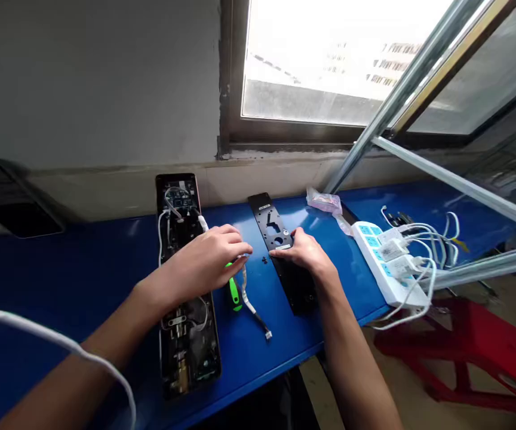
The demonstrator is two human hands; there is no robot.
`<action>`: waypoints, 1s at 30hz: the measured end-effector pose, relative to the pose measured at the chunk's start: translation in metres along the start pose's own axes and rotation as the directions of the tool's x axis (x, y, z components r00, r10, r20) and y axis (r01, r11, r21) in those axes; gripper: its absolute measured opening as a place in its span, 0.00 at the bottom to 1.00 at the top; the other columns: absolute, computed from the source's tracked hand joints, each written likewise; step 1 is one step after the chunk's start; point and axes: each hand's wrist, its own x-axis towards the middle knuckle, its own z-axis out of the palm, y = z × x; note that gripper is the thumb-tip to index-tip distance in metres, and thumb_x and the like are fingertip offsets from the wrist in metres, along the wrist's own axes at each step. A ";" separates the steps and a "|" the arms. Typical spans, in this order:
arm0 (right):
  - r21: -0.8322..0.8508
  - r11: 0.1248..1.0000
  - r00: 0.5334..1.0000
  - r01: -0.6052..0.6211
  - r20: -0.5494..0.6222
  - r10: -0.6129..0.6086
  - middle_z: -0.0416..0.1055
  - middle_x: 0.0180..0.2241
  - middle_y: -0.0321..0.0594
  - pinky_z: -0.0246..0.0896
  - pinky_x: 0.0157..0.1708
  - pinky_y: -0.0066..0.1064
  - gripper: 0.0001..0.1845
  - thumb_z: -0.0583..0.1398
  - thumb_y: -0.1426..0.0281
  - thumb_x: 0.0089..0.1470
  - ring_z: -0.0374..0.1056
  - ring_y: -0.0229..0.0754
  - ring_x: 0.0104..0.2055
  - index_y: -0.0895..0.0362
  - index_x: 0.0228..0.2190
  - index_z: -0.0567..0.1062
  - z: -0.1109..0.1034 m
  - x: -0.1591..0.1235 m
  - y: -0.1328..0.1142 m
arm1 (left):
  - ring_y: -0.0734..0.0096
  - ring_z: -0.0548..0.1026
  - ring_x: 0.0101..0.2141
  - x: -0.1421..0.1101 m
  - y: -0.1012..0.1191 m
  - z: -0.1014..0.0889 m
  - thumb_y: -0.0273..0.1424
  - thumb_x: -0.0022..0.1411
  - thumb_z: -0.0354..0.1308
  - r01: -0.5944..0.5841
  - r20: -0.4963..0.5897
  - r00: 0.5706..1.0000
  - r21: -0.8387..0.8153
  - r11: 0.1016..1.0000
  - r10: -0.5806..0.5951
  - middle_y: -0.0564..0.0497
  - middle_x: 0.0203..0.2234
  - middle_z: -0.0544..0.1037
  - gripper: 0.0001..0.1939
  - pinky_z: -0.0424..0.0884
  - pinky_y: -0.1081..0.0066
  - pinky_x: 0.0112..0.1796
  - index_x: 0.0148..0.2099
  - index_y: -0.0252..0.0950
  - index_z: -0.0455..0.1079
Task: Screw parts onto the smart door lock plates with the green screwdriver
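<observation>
My left hand [208, 260] is curled over a green-handled screwdriver [233, 291] lying on the blue table [83, 269], fingers closed around its upper end. Under my left wrist lies an opened door-lock body [189, 340] with wires and a circuit board showing. My right hand [305, 251] rests on a black metal lock plate [280, 239], its fingertips pinched at the plate's left edge near some tiny black screws [264, 260]. A white ribbon cable [253, 307] trails from the lock body between my hands.
A white power strip [381, 263] with several plugs and white cords sits at the right. A small plastic bag [325, 201] lies near the wall. A red stool [464, 352] stands below the table's right end. A metal window frame [455, 182] slants overhead.
</observation>
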 end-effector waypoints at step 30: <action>0.839 0.502 0.960 0.208 -0.077 -0.268 0.70 0.22 0.28 0.60 0.18 0.26 0.24 0.69 0.47 0.52 0.65 0.35 0.19 0.50 0.35 0.68 -0.017 -0.057 -0.047 | 0.72 0.69 0.24 -0.019 -0.021 -0.037 0.27 0.61 0.59 0.349 -0.698 0.549 -0.309 0.885 -0.460 0.56 0.22 0.70 0.10 0.64 0.70 0.28 0.29 0.39 0.60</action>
